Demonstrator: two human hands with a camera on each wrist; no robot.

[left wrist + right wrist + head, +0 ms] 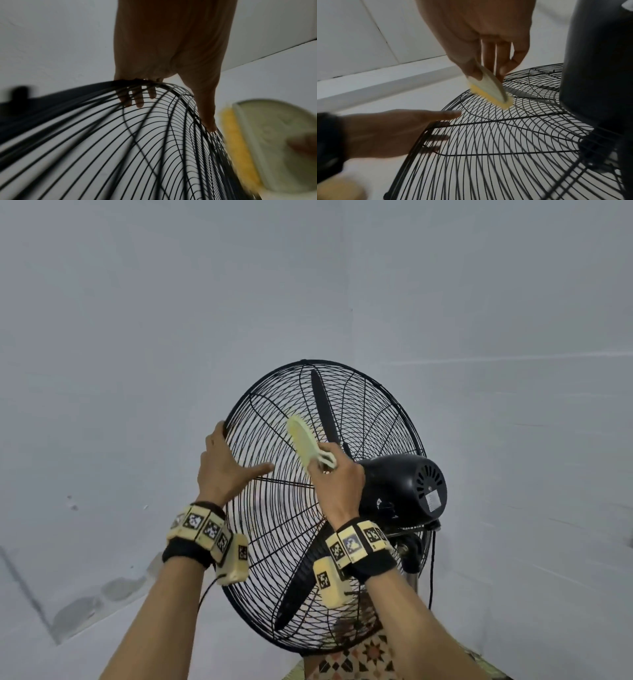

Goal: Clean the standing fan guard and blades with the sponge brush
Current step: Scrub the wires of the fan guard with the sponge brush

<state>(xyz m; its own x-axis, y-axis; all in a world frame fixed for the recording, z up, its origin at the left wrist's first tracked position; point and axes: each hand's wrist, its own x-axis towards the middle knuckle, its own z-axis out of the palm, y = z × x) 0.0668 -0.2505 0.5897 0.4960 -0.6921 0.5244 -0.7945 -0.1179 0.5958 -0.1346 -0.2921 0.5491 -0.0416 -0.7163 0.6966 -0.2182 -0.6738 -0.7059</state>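
From the head view, the fan guard (274, 508) stands tilted with its back turned to the person, the black motor housing (400, 487) to the right of it and a dark blade (323, 405) showing through the wires. The left hand (222, 467) lies on the guard's left rim, fingers curled over the edge and thumb stretched flat across the wires. The right hand (337, 484) pinches the handle of the sponge brush (303, 443), whose pale back faces us, just left of the motor housing.

In the left wrist view, the fingers (137, 98) hook through behind the rim of the guard (154, 148), gripping it. The brush (267, 142) sits just beyond the thumb, its yellow sponge edge against the wires.

In the right wrist view, the right hand (481, 40) clasps the brush (489, 92) between thumb and fingers, with the sponge touching the guard (505, 148) near its upper rim; the left hand (393, 132) steadies the rim below.

The brush looks light and its sponge soft, best held at the stiff handle. The wire guard seems springy and likely to wobble, so holding the rim makes sense.
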